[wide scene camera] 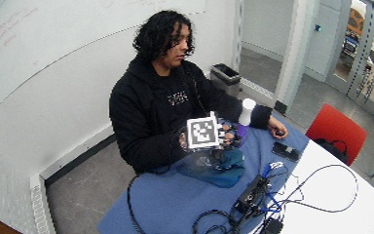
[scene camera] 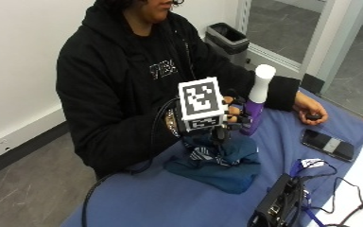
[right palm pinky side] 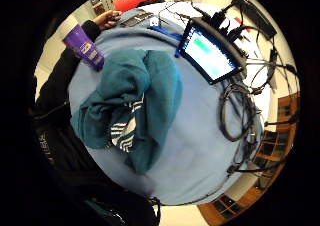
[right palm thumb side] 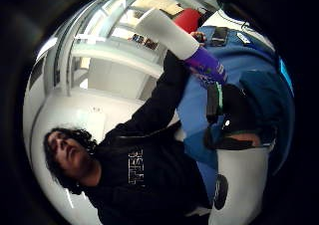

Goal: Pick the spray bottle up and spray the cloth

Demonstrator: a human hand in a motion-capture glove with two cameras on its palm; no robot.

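The right hand (scene camera: 232,116) hovers over the cloth (scene camera: 222,161), just beside the upright bottle (scene camera: 257,97) on the counter (scene camera: 169,198); whether its fingers grip anything I cannot tell. Best wrap the purple body low, keeping the nozzle clear.

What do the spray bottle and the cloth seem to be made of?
Spray bottle: probably plastic, with a smooth purple body and a matte white top, though its rigid shape alone leaves the material open. Cloth: soft woven or knitted fabric, teal with white stripes; it lies crumpled in folds.
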